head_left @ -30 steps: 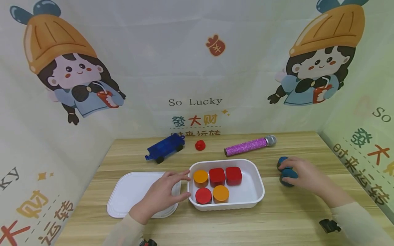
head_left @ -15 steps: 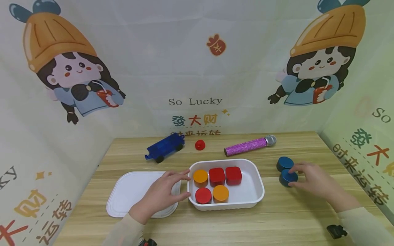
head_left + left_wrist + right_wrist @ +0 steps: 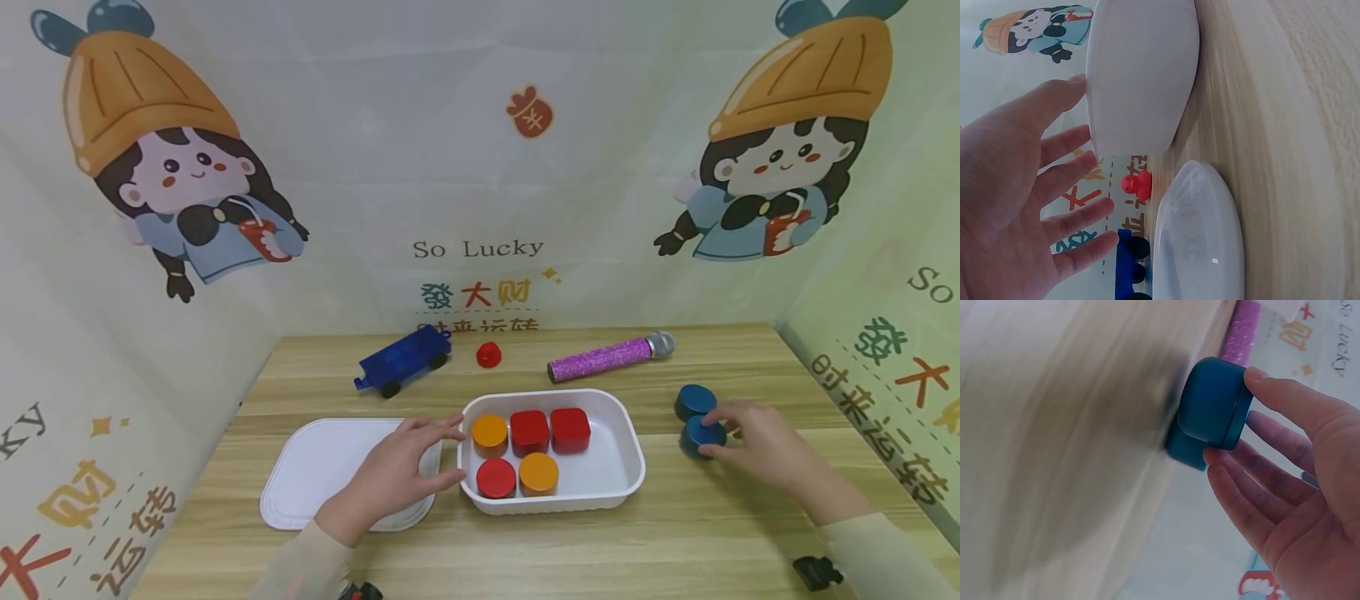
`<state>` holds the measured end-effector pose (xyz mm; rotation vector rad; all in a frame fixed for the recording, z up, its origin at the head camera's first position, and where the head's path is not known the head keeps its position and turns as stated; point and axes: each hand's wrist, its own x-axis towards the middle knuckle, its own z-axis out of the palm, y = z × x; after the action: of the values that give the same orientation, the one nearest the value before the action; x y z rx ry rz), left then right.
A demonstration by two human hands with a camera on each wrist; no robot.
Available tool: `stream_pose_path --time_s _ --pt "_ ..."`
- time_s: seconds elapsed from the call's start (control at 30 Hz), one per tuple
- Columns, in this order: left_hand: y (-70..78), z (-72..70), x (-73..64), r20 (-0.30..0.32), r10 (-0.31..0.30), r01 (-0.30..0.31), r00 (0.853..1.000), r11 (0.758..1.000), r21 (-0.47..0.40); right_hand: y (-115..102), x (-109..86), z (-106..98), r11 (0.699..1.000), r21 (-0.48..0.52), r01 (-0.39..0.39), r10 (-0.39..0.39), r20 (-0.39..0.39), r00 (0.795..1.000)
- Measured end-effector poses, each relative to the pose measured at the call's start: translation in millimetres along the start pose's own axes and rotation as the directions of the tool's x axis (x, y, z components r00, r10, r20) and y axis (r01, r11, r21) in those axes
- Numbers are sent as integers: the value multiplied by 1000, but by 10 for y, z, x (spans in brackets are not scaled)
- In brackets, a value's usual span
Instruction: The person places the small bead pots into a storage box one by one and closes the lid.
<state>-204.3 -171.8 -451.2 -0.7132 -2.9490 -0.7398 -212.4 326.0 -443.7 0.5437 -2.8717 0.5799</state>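
My right hand (image 3: 768, 446) pinches the nearer blue round tin (image 3: 696, 434) between thumb and fingertips, right of the box. In the right wrist view the thumb presses the lid edge of that tin (image 3: 1213, 403), which is tilted. A second blue tin (image 3: 693, 401) stands just behind it. My left hand (image 3: 393, 475) has its fingers spread, with fingertips at the left wall of the white plastic box (image 3: 618, 467). Inside the box lie two orange round tins (image 3: 537, 473), two red square tins (image 3: 570, 428) and a red round tin (image 3: 496, 477).
A white lid (image 3: 322, 467) lies left of the box, partly under the left hand in the head view. Behind stand a blue toy wagon (image 3: 405, 358), a red rubber duck (image 3: 488, 354) and a glittery purple microphone (image 3: 607, 358). Patterned cloth walls surround the wooden table (image 3: 525, 550).
My right hand has drawn back from over both blue tins to the nearer one, fingertips now closed in on it. The left hand and the box have stayed in place.
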Motion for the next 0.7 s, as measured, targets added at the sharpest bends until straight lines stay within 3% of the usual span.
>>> stream_pose_path --time_s 0.4,0.7 --pt "-6 11 7 6 -11 11 1000 1000 11 -545 83 -219 993 -32 114 -115 -45 992" --pt "0 5 13 12 -18 18 1000 1000 1 -970 154 -251 990 -22 138 -138 -2 990"
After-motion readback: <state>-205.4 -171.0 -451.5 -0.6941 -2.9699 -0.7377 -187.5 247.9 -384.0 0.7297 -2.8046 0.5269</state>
